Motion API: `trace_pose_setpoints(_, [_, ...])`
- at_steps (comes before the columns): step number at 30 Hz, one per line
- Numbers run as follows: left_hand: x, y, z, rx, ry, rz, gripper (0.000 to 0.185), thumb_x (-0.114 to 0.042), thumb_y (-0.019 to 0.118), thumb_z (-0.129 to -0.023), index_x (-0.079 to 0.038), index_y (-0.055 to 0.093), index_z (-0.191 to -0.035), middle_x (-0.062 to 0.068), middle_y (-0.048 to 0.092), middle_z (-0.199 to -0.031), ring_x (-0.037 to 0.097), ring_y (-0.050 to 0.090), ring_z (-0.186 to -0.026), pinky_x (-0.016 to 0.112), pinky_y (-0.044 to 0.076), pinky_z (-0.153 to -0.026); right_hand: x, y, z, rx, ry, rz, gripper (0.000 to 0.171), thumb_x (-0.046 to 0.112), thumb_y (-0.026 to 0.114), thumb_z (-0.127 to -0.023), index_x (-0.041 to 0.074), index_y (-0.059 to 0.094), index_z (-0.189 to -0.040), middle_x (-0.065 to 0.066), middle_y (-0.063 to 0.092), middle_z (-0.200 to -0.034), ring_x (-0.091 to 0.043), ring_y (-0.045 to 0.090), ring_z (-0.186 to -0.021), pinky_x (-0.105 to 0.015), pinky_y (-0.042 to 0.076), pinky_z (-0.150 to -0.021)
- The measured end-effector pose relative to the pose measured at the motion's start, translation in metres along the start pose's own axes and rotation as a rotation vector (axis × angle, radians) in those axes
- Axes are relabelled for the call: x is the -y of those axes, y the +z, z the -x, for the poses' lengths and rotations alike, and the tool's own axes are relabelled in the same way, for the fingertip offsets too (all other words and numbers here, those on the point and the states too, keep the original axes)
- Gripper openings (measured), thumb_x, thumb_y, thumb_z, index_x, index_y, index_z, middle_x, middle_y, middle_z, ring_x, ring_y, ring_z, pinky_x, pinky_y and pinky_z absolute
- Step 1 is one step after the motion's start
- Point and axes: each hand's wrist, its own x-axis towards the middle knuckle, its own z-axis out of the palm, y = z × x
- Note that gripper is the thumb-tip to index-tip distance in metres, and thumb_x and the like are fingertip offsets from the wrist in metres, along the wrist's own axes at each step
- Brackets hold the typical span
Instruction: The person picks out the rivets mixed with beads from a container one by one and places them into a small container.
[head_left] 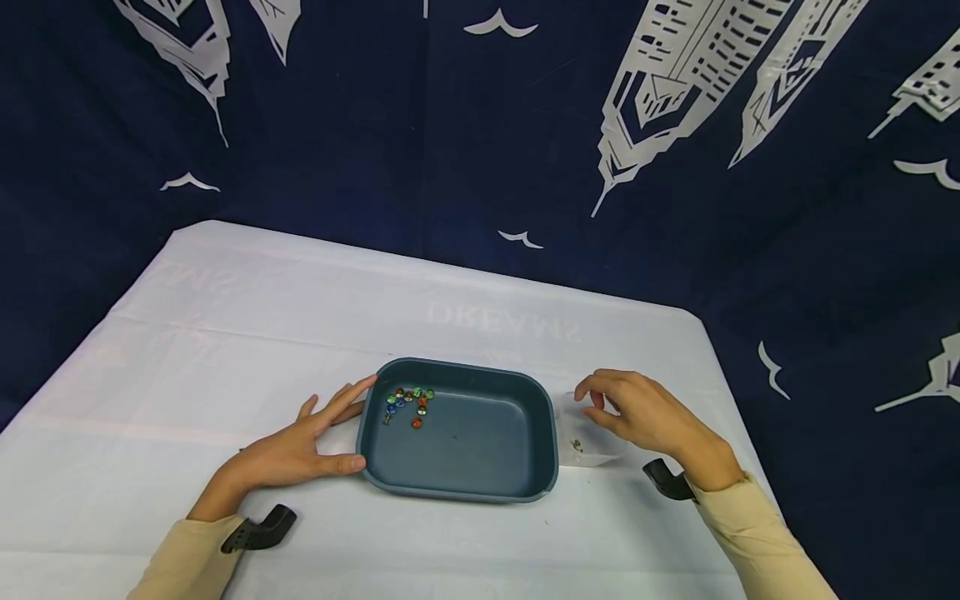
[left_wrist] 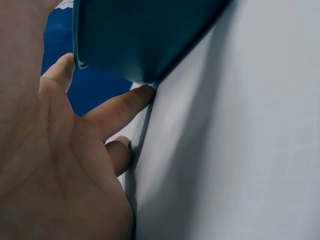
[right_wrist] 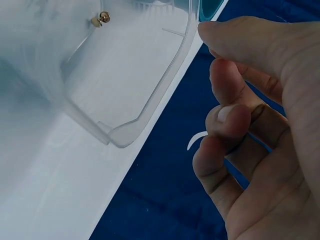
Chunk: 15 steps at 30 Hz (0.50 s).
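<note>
A blue-grey rectangular tray (head_left: 480, 433) sits on the white-covered table. Small shiny round pieces (head_left: 416, 422) in red, green, blue and gold are scattered in its far left part. My left hand (head_left: 300, 450) is spread at the tray's left end, fingers and thumb against its side; in the left wrist view, fingertips (left_wrist: 145, 92) meet the tray's lower edge. Right of the tray stands a clear plastic container (head_left: 592, 458) with a few tiny gold pieces (right_wrist: 102, 19) inside. Above it hovers my right hand (head_left: 645, 412), fingers loosely bent, nothing visible between thumb and fingertips.
White cloth (head_left: 300, 292) covers the table, with faint lettering beyond the tray. A dark blue curtain (head_left: 375, 125) with white building and bird prints hangs behind and to the right. Black wrist devices (head_left: 262, 529) sit on both forearms.
</note>
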Motion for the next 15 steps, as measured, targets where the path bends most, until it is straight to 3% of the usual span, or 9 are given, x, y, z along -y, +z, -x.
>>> trace_pose_setpoints(15, [0.001,0.000,0.000,0.002,-0.005,0.000,0.099,-0.033,0.078,-0.088,-0.035,0.010,-0.161,0.010,0.037,-0.160,0.040,0.036,-0.146,0.074,-0.015,-0.111,0.011,0.000,-0.018,0.025,-0.037,-0.008,0.013,0.017,0.076,-0.089,0.017,0.072,-0.101,0.017,0.052,-0.077,-0.002,0.045,-0.065,-0.020,0.042,-0.059])
